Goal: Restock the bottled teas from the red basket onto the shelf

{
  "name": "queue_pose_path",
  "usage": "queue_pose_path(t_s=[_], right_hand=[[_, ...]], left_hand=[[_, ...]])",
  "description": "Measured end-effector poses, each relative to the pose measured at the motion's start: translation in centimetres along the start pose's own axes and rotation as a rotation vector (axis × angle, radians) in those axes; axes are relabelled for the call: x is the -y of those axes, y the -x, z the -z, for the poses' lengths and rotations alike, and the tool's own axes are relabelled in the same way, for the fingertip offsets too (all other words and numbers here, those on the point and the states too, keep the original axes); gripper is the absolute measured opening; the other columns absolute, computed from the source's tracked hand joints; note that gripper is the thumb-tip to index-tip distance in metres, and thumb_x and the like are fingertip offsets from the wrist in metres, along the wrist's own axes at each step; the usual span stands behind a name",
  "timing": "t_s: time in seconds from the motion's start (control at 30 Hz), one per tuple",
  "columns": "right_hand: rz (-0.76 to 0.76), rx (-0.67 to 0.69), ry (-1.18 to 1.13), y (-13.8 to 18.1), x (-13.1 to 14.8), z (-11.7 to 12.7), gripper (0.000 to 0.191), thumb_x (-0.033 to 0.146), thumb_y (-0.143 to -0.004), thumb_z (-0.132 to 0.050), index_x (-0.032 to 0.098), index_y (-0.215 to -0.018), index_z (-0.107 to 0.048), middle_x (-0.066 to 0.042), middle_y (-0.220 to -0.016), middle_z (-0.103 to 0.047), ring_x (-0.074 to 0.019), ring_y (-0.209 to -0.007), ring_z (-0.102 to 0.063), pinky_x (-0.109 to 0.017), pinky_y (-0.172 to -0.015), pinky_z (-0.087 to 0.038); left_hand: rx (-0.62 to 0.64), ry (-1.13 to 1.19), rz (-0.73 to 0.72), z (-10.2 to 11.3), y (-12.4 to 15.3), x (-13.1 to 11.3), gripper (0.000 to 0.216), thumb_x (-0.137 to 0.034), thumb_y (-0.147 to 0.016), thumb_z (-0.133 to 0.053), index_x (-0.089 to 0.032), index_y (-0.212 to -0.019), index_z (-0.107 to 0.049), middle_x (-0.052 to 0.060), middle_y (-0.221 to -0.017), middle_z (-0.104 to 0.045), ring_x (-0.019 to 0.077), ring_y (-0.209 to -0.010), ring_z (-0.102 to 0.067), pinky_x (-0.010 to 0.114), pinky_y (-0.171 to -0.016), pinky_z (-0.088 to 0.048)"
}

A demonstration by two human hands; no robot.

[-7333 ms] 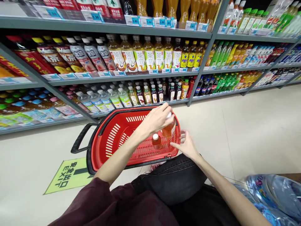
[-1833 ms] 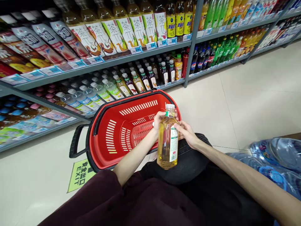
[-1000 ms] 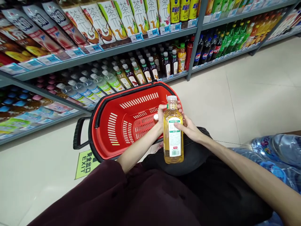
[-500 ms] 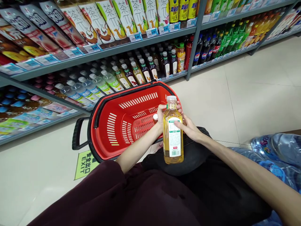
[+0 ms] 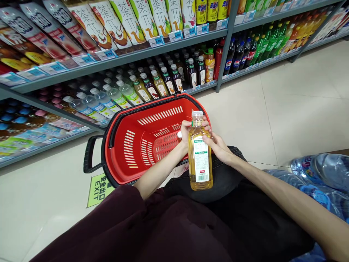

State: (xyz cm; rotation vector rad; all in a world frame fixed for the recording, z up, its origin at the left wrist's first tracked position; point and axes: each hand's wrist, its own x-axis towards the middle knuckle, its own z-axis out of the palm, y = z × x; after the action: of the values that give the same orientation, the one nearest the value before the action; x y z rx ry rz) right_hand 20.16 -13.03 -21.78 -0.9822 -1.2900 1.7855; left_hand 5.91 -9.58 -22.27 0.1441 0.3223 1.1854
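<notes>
A clear bottle of yellow drink (image 5: pixel 200 160) with a white cap is held between my two hands, its white and green back label facing me. My left hand (image 5: pixel 186 131) is closed around the bottle's upper part, with some fingers hidden behind it. From the right, my right hand (image 5: pixel 220 148) grips the bottle's side, its thumb lying on the label. Just beyond the bottle, a red shopping basket (image 5: pixel 128 116) stands on the floor. Inside it, close to my left hand, shows the white cap of another bottle (image 5: pixel 179 135), mostly hidden.
Shelves (image 5: pixel 141 51) full of cartons and bottled drinks run along the far side. The basket's black handle (image 5: pixel 93 154) sticks out left. A green exit sign (image 5: pixel 98 189) is on the tiled floor. Packs of large water bottles (image 5: pixel 321 173) lie at the right.
The bottle has shifted very slightly to the left in my hands, and its tilt differs a little. Both hands keep their hold. The basket stays where it was.
</notes>
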Motion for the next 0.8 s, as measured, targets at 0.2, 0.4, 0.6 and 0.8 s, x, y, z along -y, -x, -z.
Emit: queue_pose_path(t_s=[0.2, 0.4, 0.6, 0.8], right_hand=[[0.033, 0.003, 0.009, 0.06, 0.05, -0.04, 0.052, 0.069, -0.084, -0.075, 0.022, -0.101, -0.059, -0.005, -0.096, -0.074, -0.0249, -0.087, -0.071, -0.037, -0.078, -0.057], [0.022, -0.012, 0.033, -0.06, -0.25, 0.16, 0.055, 0.075, -0.083, -0.071, 0.023, -0.096, -0.057, -0.001, -0.085, -0.068, -0.0206, -0.075, -0.065, -0.034, -0.067, -0.054], [0.025, -0.021, 0.046, -0.15, -0.46, 0.29, 0.058, 0.079, -0.083, -0.068, 0.024, -0.094, -0.056, 0.001, -0.080, -0.060, -0.0184, -0.069, -0.057, -0.032, -0.060, -0.048], [0.027, -0.027, 0.048, -0.22, -0.47, 0.25, 0.058, 0.079, -0.084, -0.067, 0.023, -0.093, -0.055, 0.002, -0.074, -0.055, -0.0159, -0.062, -0.051, -0.029, -0.054, -0.041]], left_hand=[[-0.013, -0.007, 0.000, 0.39, -0.15, -0.09, 0.039, -0.039, -0.068, -0.060, -0.021, -0.102, -0.060, 0.000, -0.071, -0.058, 0.0168, -0.064, -0.060, 0.036, -0.082, -0.059], [0.017, -0.031, 0.019, 0.50, -0.25, -0.18, 0.036, -0.040, -0.065, -0.061, -0.021, -0.095, -0.057, 0.000, -0.071, -0.056, 0.0154, -0.063, -0.059, 0.035, -0.082, -0.058], [0.013, -0.054, 0.007, 0.75, -0.39, -0.20, 0.038, -0.041, -0.063, -0.061, -0.021, -0.095, -0.056, 0.000, -0.070, -0.055, 0.0157, -0.063, -0.058, 0.036, -0.082, -0.057], [0.046, -0.041, 0.000, 0.77, -0.37, -0.19, 0.036, -0.040, -0.064, -0.063, -0.021, -0.094, -0.056, 0.000, -0.070, -0.057, 0.0162, -0.063, -0.059, 0.037, -0.082, -0.058]])
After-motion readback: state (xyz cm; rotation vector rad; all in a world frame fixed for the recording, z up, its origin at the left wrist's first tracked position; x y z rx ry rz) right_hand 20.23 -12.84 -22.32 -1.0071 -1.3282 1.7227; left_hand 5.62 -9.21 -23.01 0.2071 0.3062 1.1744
